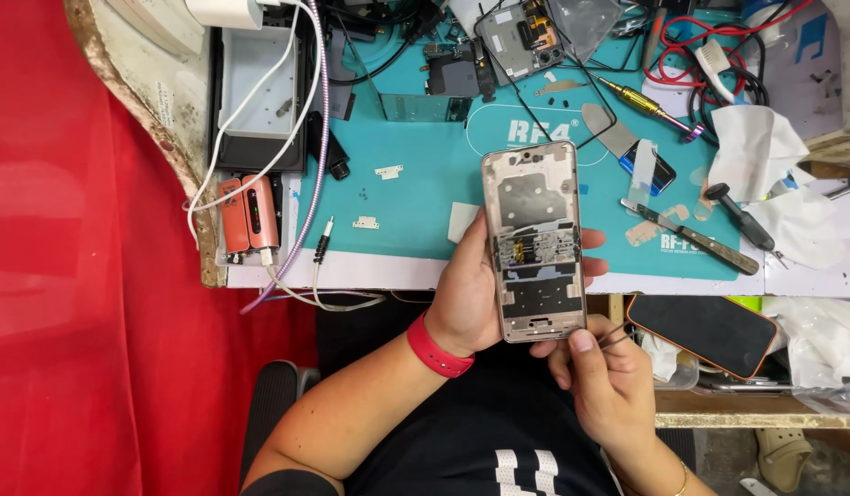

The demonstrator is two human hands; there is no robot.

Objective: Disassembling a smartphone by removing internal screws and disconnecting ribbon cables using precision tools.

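In the middle of the frame the left hand [469,298] is closed around an opened phone frame [533,241], which stands upright with its inner side toward the camera; the thumb lies on the left edge and the fingertips show on the right edge. The frame is pinkish-gold, with grey metal plates and a dark part across the middle. Just below it, the right hand [607,381] pinches thin dark tweezers [614,337], and its thumb touches the bottom edge of the frame. A red wristband [437,349] sits on the left wrist. Behind the hands lies a teal work mat [416,184] with a white printed sign in an oval outline at the upper middle and a second white print at the right, partly covered by tools. At the upper left a white shallow tray [257,87] stands inside a dark holder; it holds one small grey piece, and white cables [259,147] cross over it. Below the tray lie two orange oblong devices [248,214] side by side. At the lower right a dark phone in an orange case [703,332] lies face up, well apart from the mat's centre.
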